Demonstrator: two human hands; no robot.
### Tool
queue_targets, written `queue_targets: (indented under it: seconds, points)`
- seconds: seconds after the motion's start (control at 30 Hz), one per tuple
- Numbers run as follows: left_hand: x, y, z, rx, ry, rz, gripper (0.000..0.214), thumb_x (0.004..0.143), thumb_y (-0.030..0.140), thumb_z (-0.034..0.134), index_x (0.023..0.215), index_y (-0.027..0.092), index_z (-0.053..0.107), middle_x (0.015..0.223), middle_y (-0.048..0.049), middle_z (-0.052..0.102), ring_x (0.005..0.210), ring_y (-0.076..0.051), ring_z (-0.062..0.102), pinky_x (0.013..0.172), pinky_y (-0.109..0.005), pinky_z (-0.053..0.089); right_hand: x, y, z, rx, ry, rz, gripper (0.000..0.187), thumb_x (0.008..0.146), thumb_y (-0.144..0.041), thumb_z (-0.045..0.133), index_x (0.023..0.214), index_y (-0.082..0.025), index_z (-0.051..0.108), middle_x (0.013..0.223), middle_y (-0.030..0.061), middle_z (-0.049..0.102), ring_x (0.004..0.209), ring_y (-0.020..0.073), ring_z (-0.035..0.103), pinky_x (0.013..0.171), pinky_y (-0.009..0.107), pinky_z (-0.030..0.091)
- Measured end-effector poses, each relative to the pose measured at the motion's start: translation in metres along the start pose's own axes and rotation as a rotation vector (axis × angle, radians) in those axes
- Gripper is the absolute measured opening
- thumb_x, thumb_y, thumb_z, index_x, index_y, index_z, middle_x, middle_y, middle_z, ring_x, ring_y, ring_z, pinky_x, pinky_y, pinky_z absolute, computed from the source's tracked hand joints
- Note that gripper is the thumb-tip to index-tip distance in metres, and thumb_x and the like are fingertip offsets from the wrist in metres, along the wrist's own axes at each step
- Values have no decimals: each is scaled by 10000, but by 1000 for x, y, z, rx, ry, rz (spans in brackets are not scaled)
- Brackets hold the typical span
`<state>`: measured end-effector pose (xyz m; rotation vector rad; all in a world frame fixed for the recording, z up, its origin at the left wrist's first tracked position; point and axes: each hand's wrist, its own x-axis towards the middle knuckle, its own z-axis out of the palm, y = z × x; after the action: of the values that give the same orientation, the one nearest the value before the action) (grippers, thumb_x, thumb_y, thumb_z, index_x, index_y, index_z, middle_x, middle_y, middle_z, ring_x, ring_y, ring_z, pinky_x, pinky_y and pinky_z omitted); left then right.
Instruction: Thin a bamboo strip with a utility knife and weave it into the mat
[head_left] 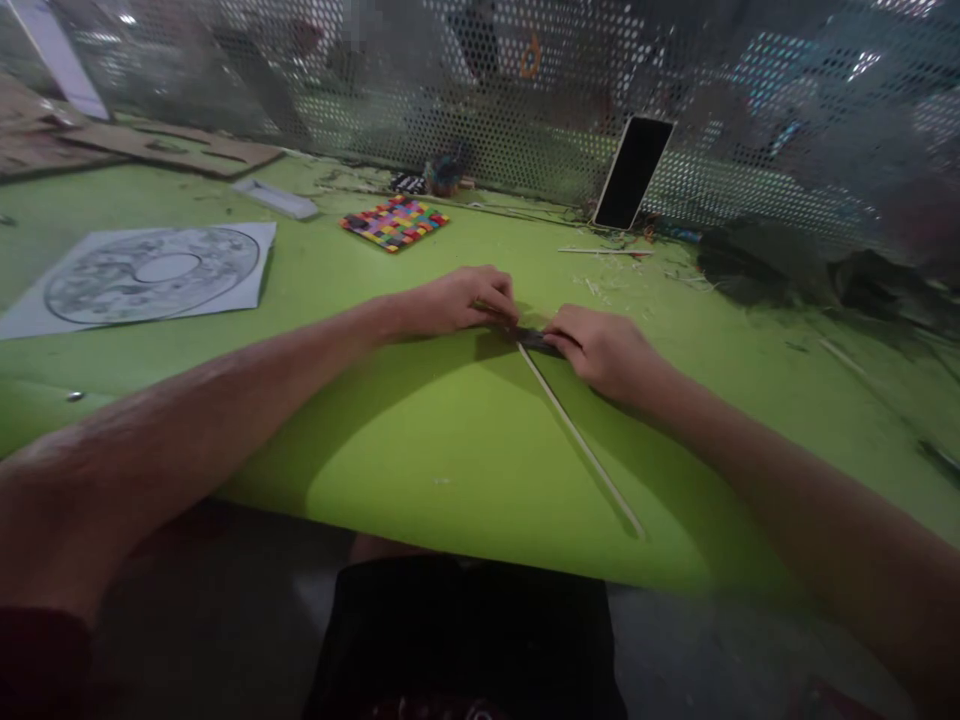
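Observation:
A thin pale stick slants across the green table, its near end toward the front edge. Its far end meets the fingertips of my left hand, which are pinched together on it. My right hand is closed around a dark, narrow, flat tool. The tool reaches left to the stick's far end, close by my left fingers. Its tip and exact kind are hidden by the fingers and blur.
Behind the hands lie a colourful woven square, pale shavings and another thin stick. A phone leans on the perforated metal screen. At left are a printed sheet, a small white tray and cardboard.

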<state>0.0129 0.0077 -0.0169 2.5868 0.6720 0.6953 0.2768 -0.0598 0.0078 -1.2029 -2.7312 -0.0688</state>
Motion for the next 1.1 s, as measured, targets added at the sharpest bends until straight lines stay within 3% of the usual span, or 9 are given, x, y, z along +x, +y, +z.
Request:
queue_targets:
  seconds: [0.23, 0.53, 0.83, 1.1]
  points:
    - [-3, 1, 5, -44, 29, -37, 230, 933, 396, 681, 1023, 246, 832, 967, -68, 687, 925, -198, 628, 870, -314, 467, 1, -2, 0, -3, -41, 73, 346, 1083, -399, 450, 1053, -155, 694, 918, 100, 705, 707, 197, 569, 631, 315, 342]
    - [-2, 0, 6, -144, 38, -50, 269, 900, 465, 730, 969, 229, 839, 972, -70, 708, 896, -177, 645, 857, -301, 485, 3, -5, -1, -65, -78, 54, 335, 1085, -397, 440, 1035, -172, 683, 915, 89, 699, 742, 208, 564, 648, 321, 317]
    - [1, 0, 4, -161, 11, -57, 258, 901, 414, 725, 961, 186, 831, 969, -68, 713, 889, -164, 636, 872, -292, 478, 1, -2, -5, -36, -74, 3, 400, 1081, -463, 400, 995, -189, 677, 820, 81, 687, 661, 200, 536, 623, 325, 318]
    - [2, 1, 5, -207, 22, -62, 239, 879, 405, 745, 916, 186, 835, 941, -68, 712, 884, -172, 638, 872, -305, 488, 0, -1, -7, -74, -102, -20, 312, 1074, -410, 458, 966, -192, 654, 844, 80, 690, 703, 200, 564, 627, 311, 328]
